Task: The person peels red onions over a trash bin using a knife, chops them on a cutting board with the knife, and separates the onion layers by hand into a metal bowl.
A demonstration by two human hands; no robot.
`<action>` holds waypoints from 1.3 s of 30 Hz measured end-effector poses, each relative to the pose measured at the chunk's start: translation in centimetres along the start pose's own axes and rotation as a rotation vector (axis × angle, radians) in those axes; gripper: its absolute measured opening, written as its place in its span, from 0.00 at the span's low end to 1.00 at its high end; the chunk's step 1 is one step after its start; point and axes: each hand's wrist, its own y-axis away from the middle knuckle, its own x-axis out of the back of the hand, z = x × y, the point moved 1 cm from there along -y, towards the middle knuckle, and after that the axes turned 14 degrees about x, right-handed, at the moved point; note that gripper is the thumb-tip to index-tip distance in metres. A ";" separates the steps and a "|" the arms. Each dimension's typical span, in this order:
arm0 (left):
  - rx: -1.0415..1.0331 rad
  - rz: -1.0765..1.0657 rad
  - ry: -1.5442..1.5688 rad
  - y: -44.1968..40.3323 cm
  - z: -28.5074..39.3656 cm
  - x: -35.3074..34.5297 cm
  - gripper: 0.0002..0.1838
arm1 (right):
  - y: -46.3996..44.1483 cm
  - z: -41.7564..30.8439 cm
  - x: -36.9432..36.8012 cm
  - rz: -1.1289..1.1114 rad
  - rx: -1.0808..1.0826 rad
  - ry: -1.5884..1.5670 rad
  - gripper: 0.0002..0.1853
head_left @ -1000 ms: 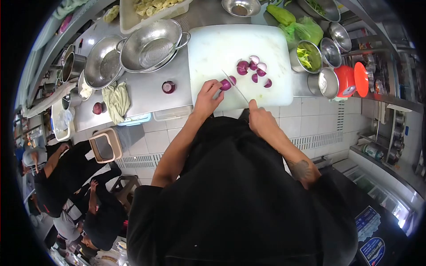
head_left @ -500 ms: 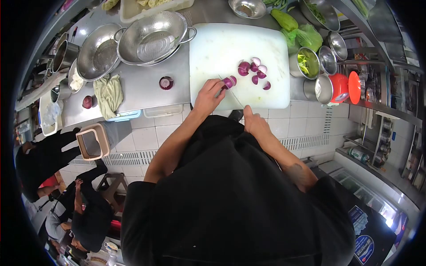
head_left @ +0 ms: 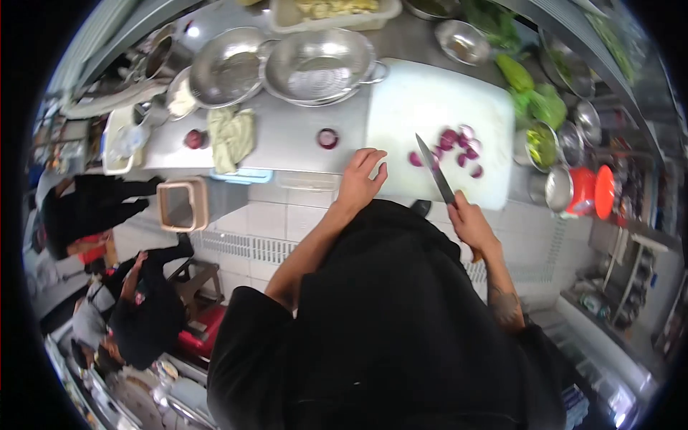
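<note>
My right hand (head_left: 469,223) is closed around the handle of a knife (head_left: 436,170), its blade pointing away from me over the white cutting board (head_left: 401,100). Cut red onion pieces (head_left: 449,137) lie in a loose group to the right of the blade, and one onion piece (head_left: 415,158) sits just left of it. Part of the onion is hidden behind the blade. My left hand (head_left: 360,179) is empty, fingers apart, at the board's near left edge. Left of the board, on the steel table, rests a cut red onion (head_left: 327,138).
Steel colanders (head_left: 319,68) and a bowl (head_left: 228,68) stand at the back left. A green cloth (head_left: 231,140) and a red onion (head_left: 193,139) lie further left. Right of the board are leafy greens (head_left: 548,107), metal bowls and a red pot (head_left: 580,190). Other people (head_left: 147,308) are at lower left.
My left hand has let go of the onion and drawn back to the left. The knife has lifted from the cut and now points over the onion pieces. The whole view has shifted.
</note>
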 end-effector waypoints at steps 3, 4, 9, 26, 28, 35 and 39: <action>0.112 0.151 -0.087 -0.3 -2.2 4.5 0.17 | -0.4 -0.3 -0.3 -0.141 0.058 0.043 0.10; 0.191 0.227 -0.127 -0.4 -3.3 5.8 0.17 | -0.8 -0.3 -0.6 -0.143 0.070 0.037 0.10; 0.200 0.065 -0.295 -3.2 -4.7 8.6 0.42 | -1.8 1.9 -1.4 -0.129 0.071 0.036 0.10; -0.442 -0.507 -0.660 -2.3 8.5 -7.4 0.34 | 1.8 -0.8 7.0 -0.067 -0.355 -0.772 0.09; -0.421 -0.544 -0.669 -2.8 7.9 -7.6 0.34 | 2.6 -0.1 7.1 -0.122 -0.320 -0.808 0.09; -0.375 -0.392 -0.560 -4.9 5.9 -6.0 0.33 | 6.8 2.9 8.0 0.062 -0.369 -0.652 0.07; 0.052 -0.042 -0.210 -5.2 -0.1 0.1 0.23 | 6.5 2.4 7.1 -0.040 -0.234 -0.455 0.09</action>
